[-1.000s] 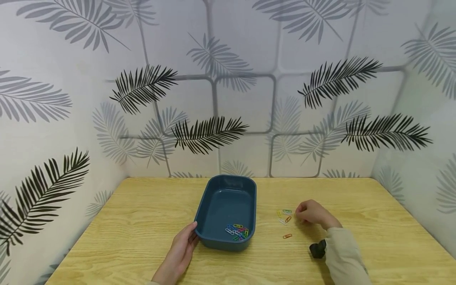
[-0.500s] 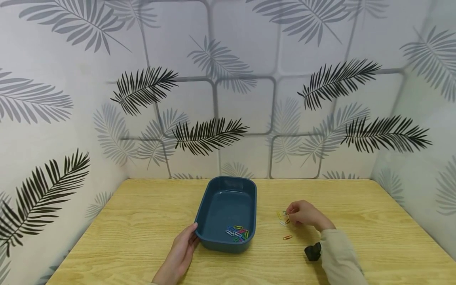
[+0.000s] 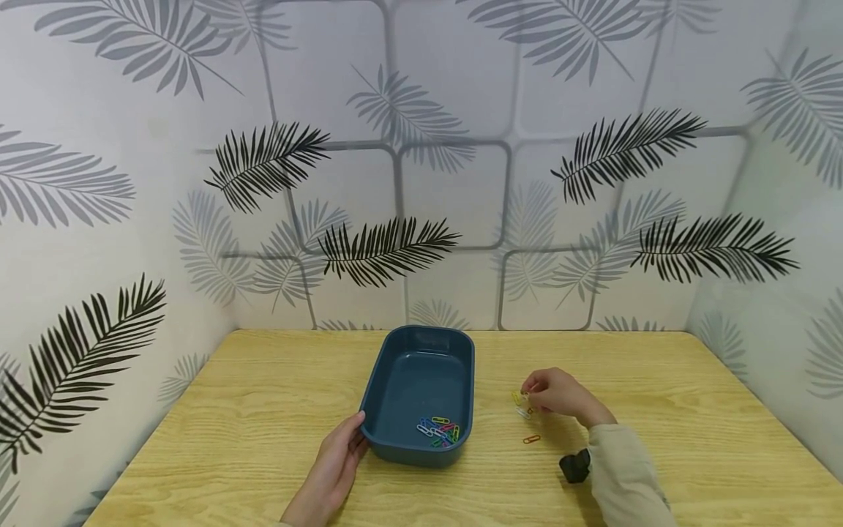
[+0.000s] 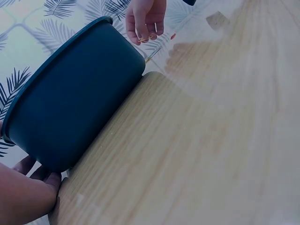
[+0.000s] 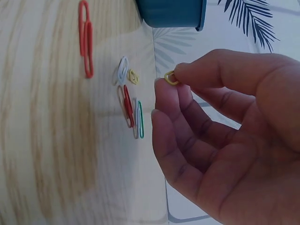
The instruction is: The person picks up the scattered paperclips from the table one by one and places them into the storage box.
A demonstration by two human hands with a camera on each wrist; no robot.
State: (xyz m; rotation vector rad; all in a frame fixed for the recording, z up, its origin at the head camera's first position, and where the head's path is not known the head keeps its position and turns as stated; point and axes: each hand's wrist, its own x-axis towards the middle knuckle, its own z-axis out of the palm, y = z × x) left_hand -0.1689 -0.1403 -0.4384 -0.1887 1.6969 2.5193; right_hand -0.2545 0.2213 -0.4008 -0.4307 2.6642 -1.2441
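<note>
Left hand (image 3: 336, 457) grips blue bin (image 3: 416, 455) at near-left corner; right hand (image 5: 229, 126) pinches yellow paperclip (image 5: 172, 84) near loose paperclips (image 5: 127, 105), right of bin.

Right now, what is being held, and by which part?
Right hand: yellow paper clip, pinched with one end protruding. Left hand: blue bin, held at its near left corner.
</note>
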